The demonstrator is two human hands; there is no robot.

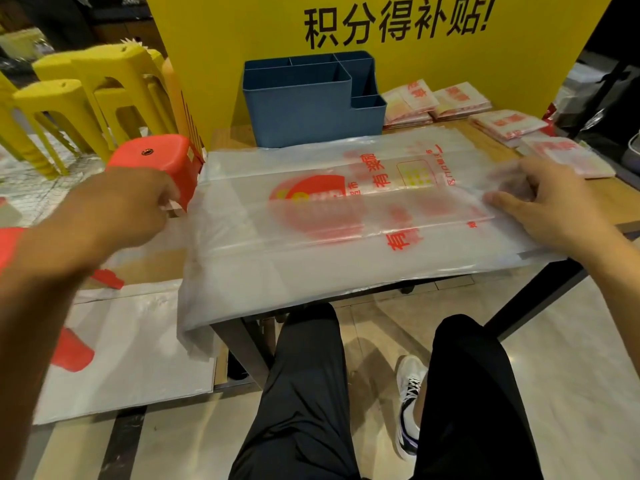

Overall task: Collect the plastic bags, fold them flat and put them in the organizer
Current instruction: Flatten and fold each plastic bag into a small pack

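A translucent plastic bag [311, 230] with red print lies spread across the small table [498, 140], folded lengthwise, its left end hanging over the table's edge. My right hand [540, 202] rests on the bag's right end with straight fingers that press it flat. My left hand [138, 202] is at the bag's left edge with curled fingers; what they hold is hidden. The blue organizer [304, 112] stands empty at the back of the table. Several folded bags [453, 98] lie in small stacks at the back right.
A red stool [162, 157] stands left of the table, yellow stools [86, 95] behind it. More plastic bags [131, 351] lie on a stack at the lower left. A yellow sign [381, 29] rises behind the organizer. My legs are under the table.
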